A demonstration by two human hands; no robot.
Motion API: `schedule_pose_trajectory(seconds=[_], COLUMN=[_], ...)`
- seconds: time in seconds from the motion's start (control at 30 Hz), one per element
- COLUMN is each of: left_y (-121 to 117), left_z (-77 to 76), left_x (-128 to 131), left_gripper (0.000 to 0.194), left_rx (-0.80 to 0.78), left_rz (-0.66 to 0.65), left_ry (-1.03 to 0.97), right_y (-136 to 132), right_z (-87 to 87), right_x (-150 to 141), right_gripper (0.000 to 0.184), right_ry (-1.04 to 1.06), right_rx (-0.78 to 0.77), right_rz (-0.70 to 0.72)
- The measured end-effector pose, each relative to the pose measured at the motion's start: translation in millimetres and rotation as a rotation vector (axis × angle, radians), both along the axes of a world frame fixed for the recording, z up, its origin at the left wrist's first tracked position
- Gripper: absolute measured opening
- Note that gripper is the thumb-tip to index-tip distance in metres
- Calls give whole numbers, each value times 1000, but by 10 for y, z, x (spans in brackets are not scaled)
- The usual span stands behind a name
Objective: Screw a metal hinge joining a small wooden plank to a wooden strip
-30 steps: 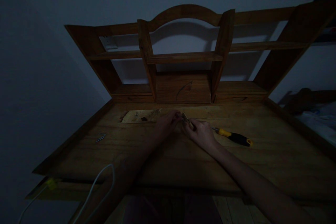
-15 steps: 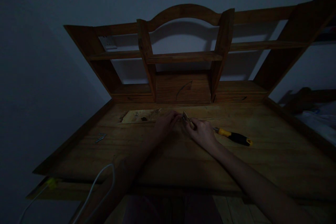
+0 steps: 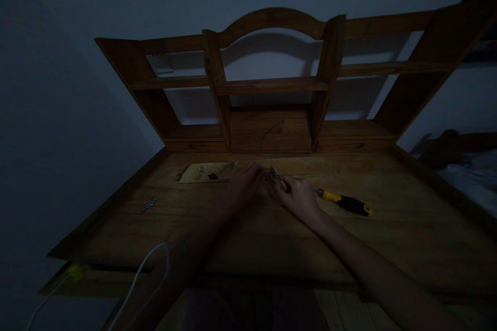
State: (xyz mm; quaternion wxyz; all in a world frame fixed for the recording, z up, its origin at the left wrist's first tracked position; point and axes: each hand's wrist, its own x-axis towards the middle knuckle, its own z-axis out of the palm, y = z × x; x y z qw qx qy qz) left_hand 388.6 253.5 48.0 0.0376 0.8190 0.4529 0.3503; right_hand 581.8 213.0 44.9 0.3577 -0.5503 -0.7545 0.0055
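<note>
Between the fingers of my right hand (image 3: 298, 196) is a small, pale, flat piece (image 3: 277, 176) that looks like wood, held tilted with a darker part at its near side; the dim light hides its exact kind. My left hand (image 3: 246, 181) is closed at the left of this piece, its fingertips close to it, and what they pinch is too dark to make out. A screwdriver (image 3: 345, 202) with a black and yellow handle lies on the desktop just right of my right hand. Part of its shaft is hidden behind that hand.
The wooden desktop (image 3: 272, 248) has a pale, damaged strip (image 3: 202, 171) with a dark hole near its back left. Small metal pieces (image 3: 149, 204) lie at the left. A shelf unit (image 3: 272, 85) rises along the back. A white cable (image 3: 135, 274) loops over my left forearm.
My left hand's fingers have shifted slightly around the tip of the small piece. My right hand keeps its grip, and the screwdriver stays in place.
</note>
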Motion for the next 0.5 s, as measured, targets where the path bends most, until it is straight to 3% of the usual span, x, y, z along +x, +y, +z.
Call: schedule_pose_trajectory(seconds=[0.5], left_y=[52], left_z=[-47], left_x=[11], left_gripper=[34], left_rx=[-42], left_rz=[12], left_ry=[23], right_y=[8], right_z=[-19], right_x=[3], right_gripper=[29], right_ry=[10], right_rx=[9], right_rz=[0])
